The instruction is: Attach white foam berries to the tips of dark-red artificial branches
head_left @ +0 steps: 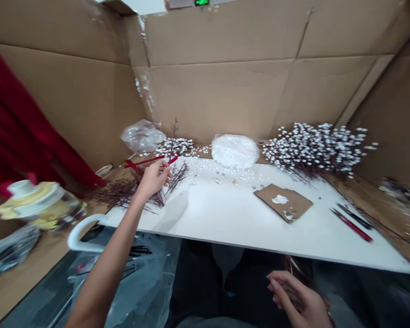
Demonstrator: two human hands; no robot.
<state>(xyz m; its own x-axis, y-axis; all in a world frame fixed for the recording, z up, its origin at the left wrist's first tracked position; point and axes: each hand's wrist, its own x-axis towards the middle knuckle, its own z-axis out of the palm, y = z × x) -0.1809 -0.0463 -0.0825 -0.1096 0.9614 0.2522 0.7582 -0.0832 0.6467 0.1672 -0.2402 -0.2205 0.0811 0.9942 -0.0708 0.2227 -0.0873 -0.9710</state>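
My left hand (153, 180) reaches over a pile of dark brown twigs (118, 193) at the table's left end. Its fingers are curled together; whatever they may grip is hidden. Strips of red ribbon (146, 161) lie across the twigs, close to the fingertips. Further twigs (177, 178) fan out just right of the hand. Low in front of the table's edge, above my lap, is my right hand (299, 298). Its fingers are bent in toward the thumb, and nothing shows in them.
White-budded branches (314, 148) are heaped at back right. A plastic bag of white beads (235, 150) sits at the back centre, with loose beads around it. Cardboard squares (283, 202) bear white paste. Red-handled tweezers (351, 225) lie at right. Cardboard walls (218, 95) enclose the table.
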